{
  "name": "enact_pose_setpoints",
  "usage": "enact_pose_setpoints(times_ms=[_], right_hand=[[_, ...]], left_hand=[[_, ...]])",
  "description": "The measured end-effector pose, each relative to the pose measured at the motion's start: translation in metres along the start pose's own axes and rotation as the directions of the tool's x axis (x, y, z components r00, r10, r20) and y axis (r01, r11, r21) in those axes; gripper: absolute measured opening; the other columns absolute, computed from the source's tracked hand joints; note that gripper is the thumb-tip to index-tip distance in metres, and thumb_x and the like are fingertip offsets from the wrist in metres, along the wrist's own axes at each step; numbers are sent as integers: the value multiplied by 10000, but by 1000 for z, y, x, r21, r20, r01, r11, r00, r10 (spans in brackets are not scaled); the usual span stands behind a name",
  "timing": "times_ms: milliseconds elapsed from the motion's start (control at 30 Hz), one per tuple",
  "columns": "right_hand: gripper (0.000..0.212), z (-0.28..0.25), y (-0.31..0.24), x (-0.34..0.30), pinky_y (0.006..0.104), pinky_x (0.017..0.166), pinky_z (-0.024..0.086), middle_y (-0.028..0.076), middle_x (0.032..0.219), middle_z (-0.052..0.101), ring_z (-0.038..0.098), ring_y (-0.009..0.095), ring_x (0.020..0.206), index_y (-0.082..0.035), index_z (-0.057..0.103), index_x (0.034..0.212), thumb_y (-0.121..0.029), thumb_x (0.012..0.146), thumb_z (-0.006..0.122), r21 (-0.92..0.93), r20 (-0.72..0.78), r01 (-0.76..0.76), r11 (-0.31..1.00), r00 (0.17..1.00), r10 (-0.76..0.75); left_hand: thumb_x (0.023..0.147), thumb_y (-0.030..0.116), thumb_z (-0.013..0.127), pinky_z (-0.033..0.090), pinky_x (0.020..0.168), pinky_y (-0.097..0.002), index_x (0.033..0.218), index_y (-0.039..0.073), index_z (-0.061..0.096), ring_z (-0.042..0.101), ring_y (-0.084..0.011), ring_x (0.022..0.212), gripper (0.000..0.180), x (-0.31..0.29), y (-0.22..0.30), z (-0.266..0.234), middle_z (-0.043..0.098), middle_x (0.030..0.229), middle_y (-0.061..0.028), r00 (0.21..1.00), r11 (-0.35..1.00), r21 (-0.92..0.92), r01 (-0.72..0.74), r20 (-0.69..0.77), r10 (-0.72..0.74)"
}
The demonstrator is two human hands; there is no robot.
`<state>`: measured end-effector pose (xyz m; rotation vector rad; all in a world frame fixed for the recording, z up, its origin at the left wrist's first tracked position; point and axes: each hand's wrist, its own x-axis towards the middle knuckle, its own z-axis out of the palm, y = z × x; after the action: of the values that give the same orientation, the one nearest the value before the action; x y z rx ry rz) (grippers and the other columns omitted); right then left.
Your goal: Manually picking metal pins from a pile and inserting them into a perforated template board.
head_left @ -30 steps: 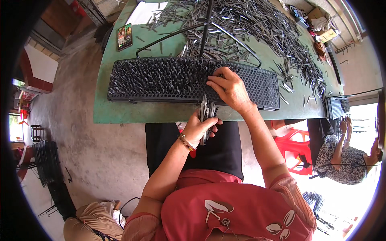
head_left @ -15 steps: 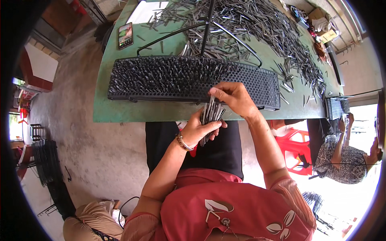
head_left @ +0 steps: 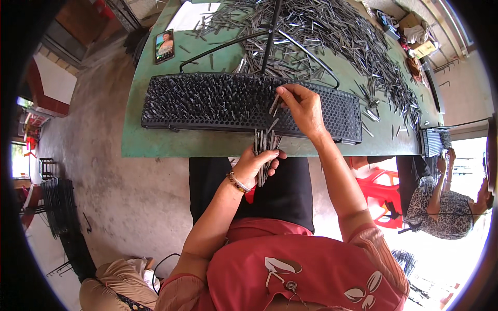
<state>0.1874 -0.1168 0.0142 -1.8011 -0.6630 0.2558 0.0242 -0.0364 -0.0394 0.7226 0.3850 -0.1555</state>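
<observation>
My left hand (head_left: 255,167) is closed round a bundle of thin dark metal strips (head_left: 262,145), held upright just off the table's near edge. Between the thumb and fingers of my right hand (head_left: 305,110) is a single thin strip (head_left: 274,105), tilted over the black perforated rack (head_left: 332,111). Upright strips fill the rack's holes from the left to about the middle, and its right part shows bare holes. Behind the rack rises its black wire stand (head_left: 268,44).
On the green table (head_left: 197,145), a large heap of loose strips (head_left: 332,31) spreads behind the rack. A phone (head_left: 164,46) and white paper (head_left: 193,16) lie at the far left. Another person (head_left: 441,207) works at the right, near a red plastic stool (head_left: 381,189).
My right hand has moved from the bundle up and away over the rack, carrying one strip. The left hand has shifted slightly left and lower. The phone's screen picture differs.
</observation>
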Motion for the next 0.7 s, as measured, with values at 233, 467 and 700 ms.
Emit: enact_pose_setpoints(times_ms=[233,467,700], right_hand=[[193,9,3,1,260,557,477,96,699,644,619,125,608,30,656,911,-156,864,643,-77,9,225,971,974,-225],[213,9,-3,-9,245,549,473,73,697,651,601,96,607,32,664,914,-175,865,652,52,-22,144,988,989,-143],[258,-7,-17,-25,198,526,460,26,689,636,564,55,590,42,685,903,-206,832,700,75,307,-239,968,929,205]], left_hand=[[894,253,574,467,470,-227,1113,94,501,559,-88,598,282,-1,6,6,640,853,-107,995,997,-55,53,-77,-58],[916,373,540,451,456,-220,1137,118,505,548,-88,577,339,1,4,5,635,846,-99,994,996,-76,41,-100,-49],[932,433,488,434,444,-209,1152,112,542,534,-85,565,393,1,5,9,624,827,-92,998,990,-144,-6,-65,-3]])
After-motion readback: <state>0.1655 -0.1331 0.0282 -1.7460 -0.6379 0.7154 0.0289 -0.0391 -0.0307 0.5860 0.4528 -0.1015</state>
